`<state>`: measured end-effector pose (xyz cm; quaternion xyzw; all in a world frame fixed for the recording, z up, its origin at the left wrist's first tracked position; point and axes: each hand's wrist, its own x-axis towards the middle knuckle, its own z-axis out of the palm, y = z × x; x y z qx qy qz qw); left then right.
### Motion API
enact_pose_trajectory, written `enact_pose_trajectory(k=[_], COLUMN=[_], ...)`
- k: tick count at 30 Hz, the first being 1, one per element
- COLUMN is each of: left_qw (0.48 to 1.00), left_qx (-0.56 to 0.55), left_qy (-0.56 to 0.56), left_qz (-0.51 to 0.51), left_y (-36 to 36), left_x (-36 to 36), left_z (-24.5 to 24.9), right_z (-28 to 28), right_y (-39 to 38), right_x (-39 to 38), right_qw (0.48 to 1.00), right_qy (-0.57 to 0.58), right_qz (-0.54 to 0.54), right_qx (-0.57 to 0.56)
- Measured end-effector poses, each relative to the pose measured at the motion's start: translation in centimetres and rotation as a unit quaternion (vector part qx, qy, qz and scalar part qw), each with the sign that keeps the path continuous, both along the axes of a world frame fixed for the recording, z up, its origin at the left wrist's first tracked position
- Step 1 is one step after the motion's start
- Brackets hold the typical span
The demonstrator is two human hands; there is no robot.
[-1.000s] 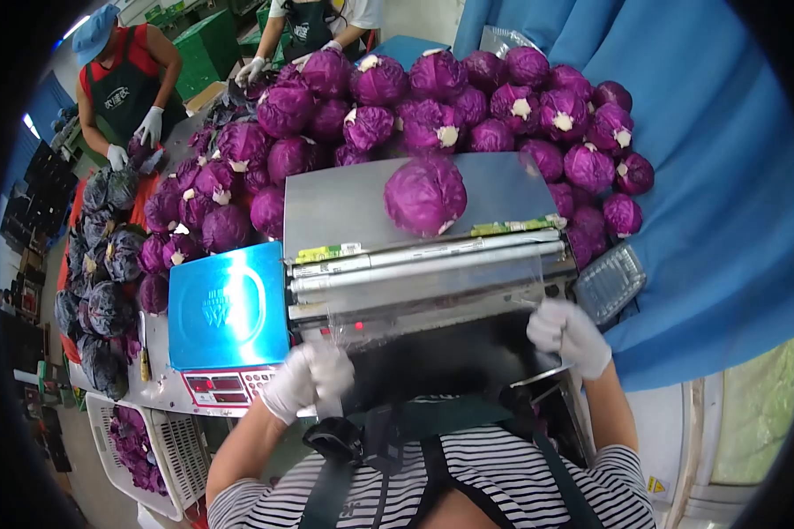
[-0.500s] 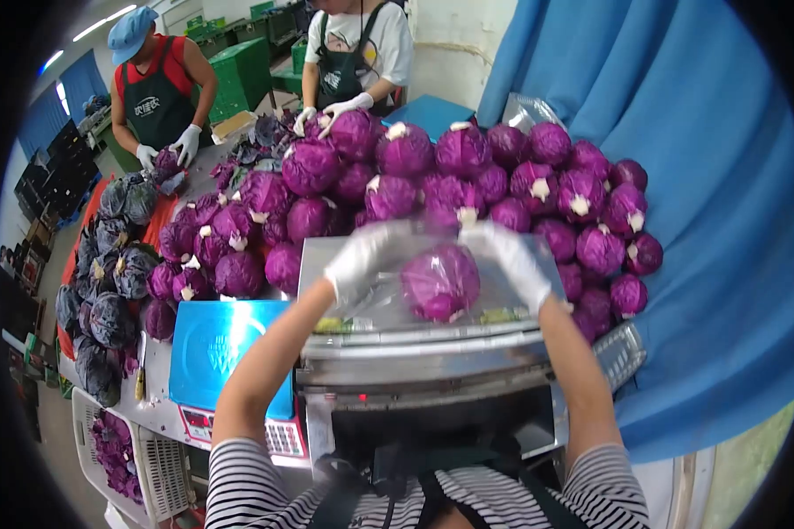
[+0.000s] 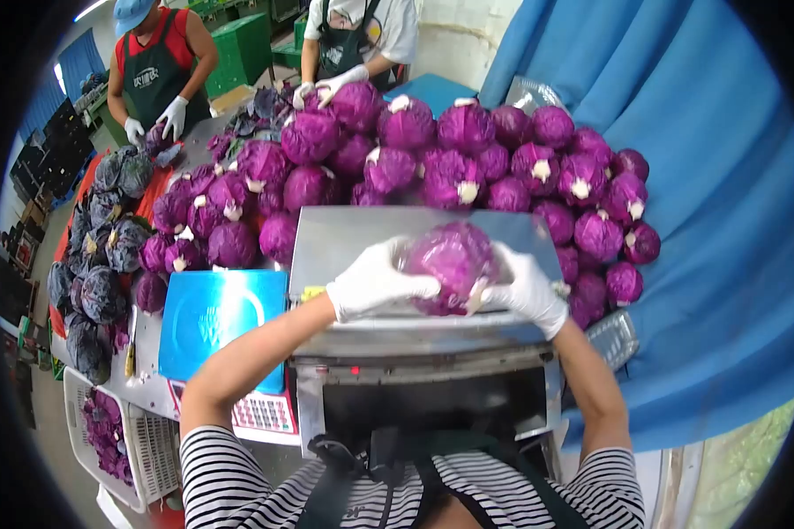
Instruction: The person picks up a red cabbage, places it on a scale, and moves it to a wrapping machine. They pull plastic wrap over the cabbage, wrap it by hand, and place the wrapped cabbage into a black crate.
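Note:
A red cabbage in clear film (image 3: 453, 264) is held between my two white-gloved hands, above the metal top of the wrapping machine (image 3: 344, 231). My left hand (image 3: 379, 282) presses on its left side, with the thumb across the front. On its right side, my right hand (image 3: 522, 291) has its fingers at the lower edge, where some film is bunched. Just behind the machine lies a large pile of red cabbages (image 3: 450, 179).
A blue-topped scale (image 3: 220, 322) stands left of the machine. Dark untrimmed cabbages (image 3: 104, 294) lie at far left, above a white crate (image 3: 150, 458). Two co-workers (image 3: 154, 75) (image 3: 353, 44) handle cabbages across the table. A blue curtain (image 3: 706, 220) hangs at right.
Both hands have closed in from the spread film onto the cabbage's sides. The cabbage is now lifted and tilted, and the film is drawn around it. The view has shifted slightly.

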<state>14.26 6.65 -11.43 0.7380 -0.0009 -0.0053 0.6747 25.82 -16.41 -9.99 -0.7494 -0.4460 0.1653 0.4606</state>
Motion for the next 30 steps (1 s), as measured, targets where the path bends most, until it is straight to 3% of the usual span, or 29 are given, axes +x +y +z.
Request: enact_pose_trajectory(k=[1,3,4,5,7,9,10,14,15,16,17,18,19,20,21,22,23,24,25,27,30], left_qw=[0.999,0.987,0.973,0.95,0.845,0.799,0.828,0.78,0.891,0.95,0.976,0.978,0.942,0.912,0.913,0.885,0.853,0.878,0.878,0.863,0.881], left_qx=[0.016,-0.042,-0.069,-0.17,-0.134,-0.269,-0.322,-0.395,-0.195,0.015,0.016,0.172,0.321,0.398,0.396,0.457,0.515,0.466,0.466,0.465,0.443], left_qy=[-0.018,0.121,0.195,0.236,0.487,0.481,0.393,0.455,0.377,0.274,0.213,0.09,-0.038,-0.06,-0.058,-0.07,-0.079,-0.098,-0.096,-0.197,-0.167], left_qz=[-0.034,-0.101,-0.107,-0.115,-0.175,-0.239,-0.235,-0.171,-0.165,-0.151,-0.053,-0.074,-0.089,-0.077,-0.076,-0.048,-0.02,0.053,0.053,0.022,-0.001], left_y=[-0.1,-1.2,-1.9,-3.2,-4.2,-5.6,-6.4,-4.4,-3.4,-2.5,-2.4,-1.4,-0.6,-1.4,-1.9,-2.3,-3.0,-3.7,-3.8,-3.9,-4.1], left_x=[-0.8,-3.9,-6.0,-8.6,-11.9,-15.8,-17.5,-19.6,-20.0,-20.4,-22.0,-23.2,-23.9,-24.2,-24.0,-23.7,-23.5,-22.8,-22.3,-21.5,-22.3], left_z=[0.6,2.9,2.1,1.2,0.9,-4.6,-6.3,-6.4,-4.9,-3.7,-3.3,-3.9,-4.4,-4.3,-4.5,-5.0,-5.6,-6.6,-7.3,-8.5,-8.5], right_z=[1.0,2.4,1.7,3.1,0.3,-3.4,-3.8,-4.1,-3.7,-3.4,-4.0,-3.2,-2.4,-3.1,-4.3,-5.3,-6.1,-7.0,-8.1,-11.5,-12.7], right_y=[-0.9,-2.4,-3.2,-3.9,-5.0,-5.8,-6.1,-7.4,-7.6,-8.0,-9.1,-10.1,-11.0,-12.6,-14.3,-15.6,-16.1,-16.3,-16.4,-16.3,-16.9], right_x=[-0.9,-4.5,-6.4,-8.6,-11.8,-14.5,-15.7,-16.8,-16.4,-16.0,-15.8,-15.5,-15.1,-14.7,-14.5,-14.8,-15.4,-15.8,-16.2,-17.0,-17.9], right_qw=[0.999,0.986,0.984,0.961,0.894,0.826,0.827,0.847,0.867,0.881,0.936,0.964,0.982,0.986,0.971,0.96,0.953,0.944,0.935,0.912,0.924], right_qy=[-0.027,0.159,0.168,0.223,0.335,0.429,0.434,0.41,0.369,0.287,0.192,0.142,0.09,-0.05,-0.19,-0.226,-0.237,-0.262,-0.288,-0.346,-0.341], right_qz=[0.017,0.047,0.042,0.057,0.045,0.068,0.081,0.077,0.075,0.059,0.02,-0.023,-0.064,-0.078,-0.088,-0.06,-0.034,-0.013,0.003,-0.04,-0.051], right_qx=[-0.002,-0.032,-0.047,-0.155,-0.293,-0.359,-0.347,-0.328,-0.327,-0.372,-0.295,-0.225,-0.152,-0.136,-0.116,-0.154,-0.188,-0.198,-0.206,-0.215,-0.165])
